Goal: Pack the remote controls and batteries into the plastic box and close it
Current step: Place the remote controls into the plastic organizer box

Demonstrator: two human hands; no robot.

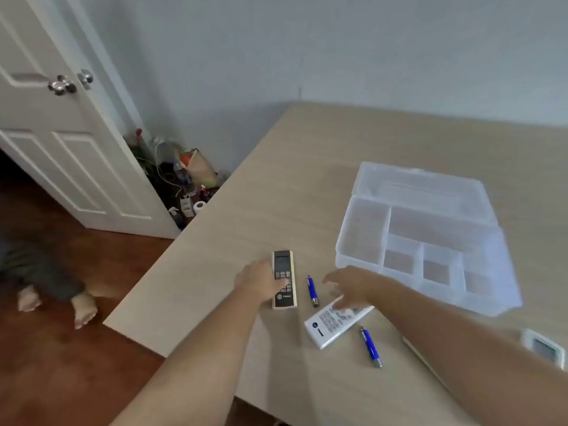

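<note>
Two remote controls and two blue batteries are seen lying on the pale wooden counter, with the clear plastic box set open to their right, its lid folded back and its divided compartments holding nothing. The left hand is laid against the left edge of the beige remote, its thumb resting on the buttons; the fingers are hidden beneath the hand, so a closed grip cannot be confirmed. The right hand is spread above the far end of the white remote, fingers open and blurred, nothing being held. One battery lies between the two remotes, and the other battery lies just beside the white remote's near edge. A small white device is placed at the counter's right edge.
</note>
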